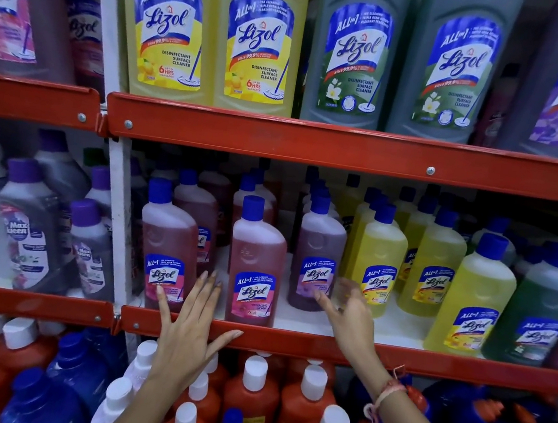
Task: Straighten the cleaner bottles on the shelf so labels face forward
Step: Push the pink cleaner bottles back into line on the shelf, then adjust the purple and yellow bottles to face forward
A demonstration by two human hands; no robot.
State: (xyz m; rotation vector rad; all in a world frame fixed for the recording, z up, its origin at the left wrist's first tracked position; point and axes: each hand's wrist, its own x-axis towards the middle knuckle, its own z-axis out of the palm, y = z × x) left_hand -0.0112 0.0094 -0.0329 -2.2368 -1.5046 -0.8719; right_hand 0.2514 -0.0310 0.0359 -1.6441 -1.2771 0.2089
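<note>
Neither hand is gripping anything right now; the left hand (186, 325) is spread flat, fingers wide, fingertips just touching the lower part of the left pink bottle (168, 251), thumb over the red shelf lip (291, 345); looks like it's steadying that one. The right hand (351, 313) is open too, a bit blurry, fingers reaching at the base of the purple bottle (317, 260); can't tell if it actually touches. The middle pink bottle (255, 264) sits between the hands, at the front edge, label forward. My guess: purple is next, since it stands further back than the pinks; the yellow bottles (380, 263) beside it look slightly turned.
</note>
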